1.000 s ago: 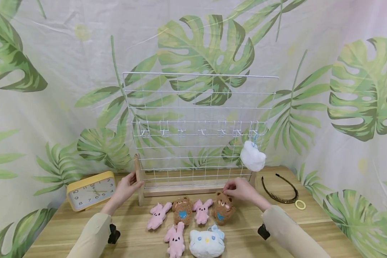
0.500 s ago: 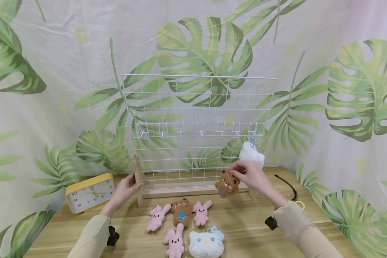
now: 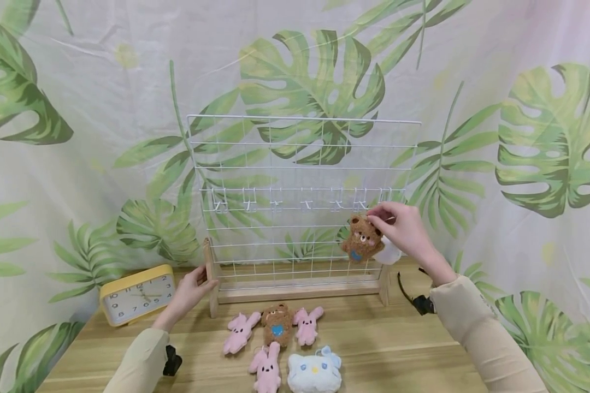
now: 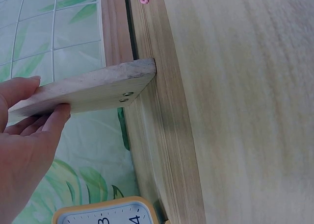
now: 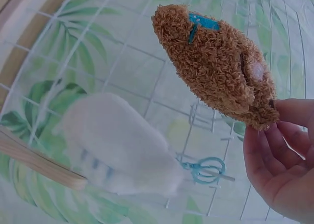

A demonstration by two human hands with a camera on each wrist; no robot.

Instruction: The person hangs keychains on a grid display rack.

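Observation:
My right hand [image 3: 401,225] pinches a brown plush bear [image 3: 361,239] by the top of its head, in front of the right end of a row of white hooks [image 3: 307,205]. Those hooks sit on a white wire grid rack [image 3: 295,226] with a wooden base. Partly behind the bear hangs a white plush [image 5: 120,143], its blue loop over a hook in the right wrist view. With thumb and fingers on either side, my left hand [image 3: 193,288] holds the rack's left wooden upright [image 4: 98,87]. The bear's hanging loop is hidden by the fingers.
Before the rack lie several pink plush rabbits [image 3: 267,371], another brown bear [image 3: 277,325] and a white plush cat [image 3: 315,372] with a blue bow. A yellow clock [image 3: 139,296] stands at left. At right lies a dark headband [image 3: 406,292], partly covered by my arm.
My right hand has lifted the brown bear off the table, up and slightly right to just below hook height. My left hand has stayed on the upright.

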